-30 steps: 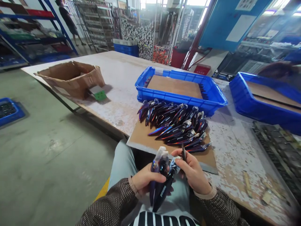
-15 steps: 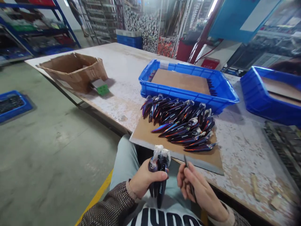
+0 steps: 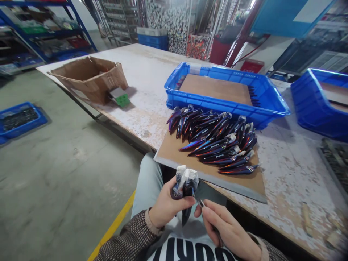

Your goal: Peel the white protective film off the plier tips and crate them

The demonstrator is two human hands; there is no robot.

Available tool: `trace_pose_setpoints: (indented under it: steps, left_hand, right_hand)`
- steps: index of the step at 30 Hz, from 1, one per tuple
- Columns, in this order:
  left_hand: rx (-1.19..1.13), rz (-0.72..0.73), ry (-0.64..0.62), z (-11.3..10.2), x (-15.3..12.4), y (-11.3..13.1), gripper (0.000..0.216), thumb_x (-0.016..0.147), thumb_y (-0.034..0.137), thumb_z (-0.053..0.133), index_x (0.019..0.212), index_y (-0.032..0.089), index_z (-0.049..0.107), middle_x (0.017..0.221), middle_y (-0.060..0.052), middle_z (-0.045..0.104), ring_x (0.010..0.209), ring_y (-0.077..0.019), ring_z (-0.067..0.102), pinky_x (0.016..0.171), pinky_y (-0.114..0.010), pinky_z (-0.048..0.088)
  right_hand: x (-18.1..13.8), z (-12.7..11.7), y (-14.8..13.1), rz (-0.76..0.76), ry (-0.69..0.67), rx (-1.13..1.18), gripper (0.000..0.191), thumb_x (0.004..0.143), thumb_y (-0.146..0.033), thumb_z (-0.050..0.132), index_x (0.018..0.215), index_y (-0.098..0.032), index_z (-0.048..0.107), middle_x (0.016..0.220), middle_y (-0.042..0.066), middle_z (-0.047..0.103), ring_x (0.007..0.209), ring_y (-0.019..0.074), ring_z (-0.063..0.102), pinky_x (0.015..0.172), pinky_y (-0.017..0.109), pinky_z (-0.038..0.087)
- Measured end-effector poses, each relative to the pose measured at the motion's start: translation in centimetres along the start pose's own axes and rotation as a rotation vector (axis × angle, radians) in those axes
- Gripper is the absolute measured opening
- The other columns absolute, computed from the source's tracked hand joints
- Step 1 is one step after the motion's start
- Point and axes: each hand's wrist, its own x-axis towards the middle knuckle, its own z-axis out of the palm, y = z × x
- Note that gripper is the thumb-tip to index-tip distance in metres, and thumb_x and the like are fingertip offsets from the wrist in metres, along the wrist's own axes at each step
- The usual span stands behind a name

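Hands first, down over the lap: the left hand [image 3: 166, 206] is wrapped tight round a small bunch of dark, glossy pointed pieces [image 3: 184, 188], their upper ends capped in crinkled clear film and their tips pointing down toward the striped shirt. The right hand [image 3: 227, 229] pinches a thin dark tool [image 3: 202, 204], its grip closed on the shaft, and the tool's tip now sits right against the bunch, just under the film. Half a second back that hand stood well apart to the right with the tool lifted clear; a second back it was up against the wrapped tops. So the tool has come away and returned lower on the bunch, which I would judge to be another pass of the same work on those film caps, though what the tip does there is too small to tell.

Just beyond, on the near edge of the desk [image 3: 282, 159], lies a brown board [image 3: 174, 154] carrying a fanned heap of like pieces [image 3: 214, 141], purple and blue, many film-tipped. It has not been touched in this second.

Behind the heap stands a blue crate [image 3: 225, 110] with a board inside. A second blue crate [image 3: 312, 105] sits right. Far left on the desk sits a torn cardboard box [image 3: 89, 81] with a green block [image 3: 122, 99] beside it.
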Motion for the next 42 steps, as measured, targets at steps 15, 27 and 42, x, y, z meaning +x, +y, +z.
trace_pose_setpoints:
  steps: [15, 27, 42]
  left_hand:
    - [0.064, 0.130, -0.032, -0.3, -0.8, -1.0, 0.048, 0.074, 0.026, 0.084, 0.117, 0.017, 0.064, 0.092, -0.002, 0.064, 0.079, -0.0139, 0.056, 0.072, -0.021, 0.049]
    - [0.290, 0.253, 0.017, 0.2, -2.7, -0.2, 0.034, 0.075, 0.022, 0.079, 0.105, 0.019, 0.064, 0.084, -0.001, 0.064, 0.070, -0.0141, 0.057, 0.066, -0.022, 0.052]
    - [0.407, 0.185, -0.185, -0.7, -3.4, 1.9, 0.026, 0.066, 0.023, 0.085, 0.087, 0.017, 0.072, 0.079, -0.005, 0.067, 0.069, -0.0182, 0.058, 0.067, -0.026, 0.049]
  right_hand:
    - [0.5, 0.7, 1.2, 0.002, -0.058, 0.188, 0.052, 0.093, -0.069, 0.051, 0.085, -0.019, 0.056, 0.037, -0.011, 0.043, 0.031, 0.0064, 0.027, 0.036, 0.020, 0.021]
    - [-0.6, 2.2, 2.2, -0.039, 0.008, 0.222, 0.057, 0.089, -0.076, 0.052, 0.079, -0.019, 0.055, 0.046, -0.011, 0.034, 0.041, 0.0067, 0.026, 0.039, 0.021, 0.018]
    - [-1.5, -1.3, -2.7, -0.100, -0.019, -0.211, 0.051, 0.099, -0.066, 0.041, 0.076, -0.022, 0.054, 0.050, -0.008, 0.035, 0.045, 0.0107, 0.030, 0.042, 0.025, 0.023]
